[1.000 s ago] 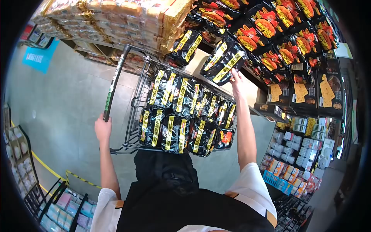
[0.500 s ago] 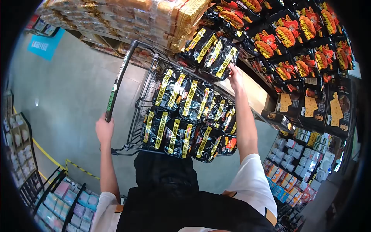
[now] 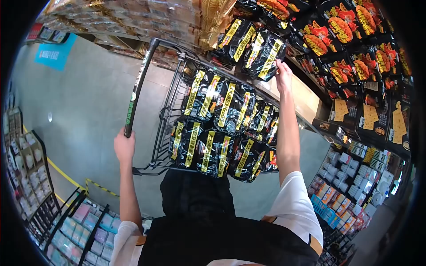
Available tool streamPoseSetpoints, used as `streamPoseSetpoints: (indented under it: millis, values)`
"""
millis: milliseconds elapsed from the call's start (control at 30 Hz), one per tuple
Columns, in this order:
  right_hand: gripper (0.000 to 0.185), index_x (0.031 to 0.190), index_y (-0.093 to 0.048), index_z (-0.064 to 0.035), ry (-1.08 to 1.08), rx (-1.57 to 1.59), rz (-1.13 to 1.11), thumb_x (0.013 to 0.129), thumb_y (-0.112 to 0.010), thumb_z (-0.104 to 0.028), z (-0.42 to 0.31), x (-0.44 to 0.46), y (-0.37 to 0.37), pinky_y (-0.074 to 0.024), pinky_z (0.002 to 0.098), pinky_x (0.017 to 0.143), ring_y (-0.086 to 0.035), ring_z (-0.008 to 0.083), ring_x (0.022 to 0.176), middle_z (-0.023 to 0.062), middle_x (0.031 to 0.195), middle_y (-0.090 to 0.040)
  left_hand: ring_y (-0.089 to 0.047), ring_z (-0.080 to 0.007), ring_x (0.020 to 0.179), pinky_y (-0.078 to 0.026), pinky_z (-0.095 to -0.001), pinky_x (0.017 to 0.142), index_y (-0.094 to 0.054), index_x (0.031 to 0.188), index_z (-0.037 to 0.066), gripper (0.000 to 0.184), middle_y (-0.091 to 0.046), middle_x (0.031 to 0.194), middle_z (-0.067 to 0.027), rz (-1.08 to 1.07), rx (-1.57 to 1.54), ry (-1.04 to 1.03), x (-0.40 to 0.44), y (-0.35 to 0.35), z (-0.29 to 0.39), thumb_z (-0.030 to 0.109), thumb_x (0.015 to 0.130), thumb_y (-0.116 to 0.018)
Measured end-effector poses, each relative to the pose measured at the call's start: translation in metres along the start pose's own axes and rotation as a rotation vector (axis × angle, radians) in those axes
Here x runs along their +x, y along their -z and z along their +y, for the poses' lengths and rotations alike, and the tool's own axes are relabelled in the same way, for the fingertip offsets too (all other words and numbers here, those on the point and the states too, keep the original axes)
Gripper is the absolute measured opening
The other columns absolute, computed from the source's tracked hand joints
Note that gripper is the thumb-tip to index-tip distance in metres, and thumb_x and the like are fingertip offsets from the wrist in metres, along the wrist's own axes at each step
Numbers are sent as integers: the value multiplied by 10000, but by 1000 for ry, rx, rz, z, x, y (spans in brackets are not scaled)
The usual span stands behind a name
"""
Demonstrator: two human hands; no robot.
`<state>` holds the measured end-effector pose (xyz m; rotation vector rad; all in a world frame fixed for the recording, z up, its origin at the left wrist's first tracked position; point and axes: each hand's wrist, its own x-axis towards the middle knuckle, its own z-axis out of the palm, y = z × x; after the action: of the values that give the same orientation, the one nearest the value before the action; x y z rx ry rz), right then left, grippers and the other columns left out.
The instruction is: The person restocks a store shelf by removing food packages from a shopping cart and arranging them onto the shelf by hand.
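My left hand [image 3: 124, 145] is closed around the lower end of the black handle [image 3: 136, 95] of a metal shopping cart [image 3: 162, 116]. My right hand [image 3: 284, 76] has its fingers bent at the right edge of a shiny black food packet [image 3: 265, 55] with yellow printed strips, gripping it. That packet is at the shelf edge, just past the cart's far side. Beside it lies a similar black packet [image 3: 236, 41]. Several more such packets [image 3: 206, 95] fill the cart basket in rows.
Black packets with orange food pictures [image 3: 339, 31] are stacked at upper right. Clear-wrapped gold goods [image 3: 177, 20] are piled along the top. Dark cartons [image 3: 377, 115] stand at right, above racks of small goods [image 3: 346, 181]. More racks [image 3: 75, 226] are at lower left.
My right hand and the packet have shifted slightly up and right, farther over the shelf. The whole view has also shifted a little. My left hand stays on the handle.
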<state>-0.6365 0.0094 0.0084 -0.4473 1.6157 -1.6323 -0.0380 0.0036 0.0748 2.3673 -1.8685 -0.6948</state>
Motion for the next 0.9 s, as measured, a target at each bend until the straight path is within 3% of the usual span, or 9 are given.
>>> streamPoseSetpoints:
  millis: [100,233,433,567,700,767,867,900]
  values:
    - [102,943,-641,-84,-84,173,-31,928,-597,-175,41,20,20,-455,247,768,-578,93,779,-16,849,-642,-619,-419,795,-489,-466,706,-659,1015,40,299,-649,813,-228,-1,13,-11,1,0,-1,224,780,-632]
    - [115,921,-623,-65,-126,316,-60,929,-597,-177,44,30,27,-468,278,798,-591,108,806,7,876,-643,-621,-420,793,-490,-467,708,-659,1015,38,301,-648,807,-228,32,11,-27,2,-4,-3,225,781,-625]
    - [129,926,-622,-58,-142,259,-185,930,-592,-183,30,39,29,-520,305,685,-618,119,730,13,836,-652,-606,-432,755,-480,-468,684,-642,943,14,258,-630,757,-238,-12,44,-5,3,-1,1,214,780,-626]
    - [195,987,-626,-21,-112,387,22,941,-588,-207,75,38,18,-517,319,761,-625,152,806,45,903,-657,-599,-436,740,-476,-455,669,-633,921,8,244,-621,739,-240,-4,13,-23,4,-7,-2,208,781,-626]
    - [291,1007,-622,-49,-100,119,18,972,-527,-322,55,11,3,-491,292,746,-603,128,811,41,922,-647,-602,-432,729,-474,-448,655,-637,928,10,246,-619,725,-237,1,-5,-15,5,-12,-11,209,782,-629]
    - [282,991,-595,-47,-165,-55,57,971,-526,-319,52,-8,14,-495,296,750,-590,134,804,49,942,-638,-604,-431,729,-475,-452,653,-637,929,8,251,-619,722,-236,-17,14,-14,7,-12,-13,212,783,-630]
    - [282,1048,-538,19,-14,-45,23,966,-533,-250,35,-79,40,-536,366,840,-647,239,975,143,1090,-636,-612,-428,737,-478,-462,667,-642,928,0,264,-626,723,-233,9,-12,9,3,-13,-6,221,783,-633]
    - [283,1043,-559,24,-19,-100,-6,971,-525,-247,24,-113,54,-540,332,805,-655,216,937,138,1034,-657,-616,-424,736,-480,-464,669,-644,930,-4,273,-634,736,-230,47,13,-36,3,-12,-5,226,784,-635]
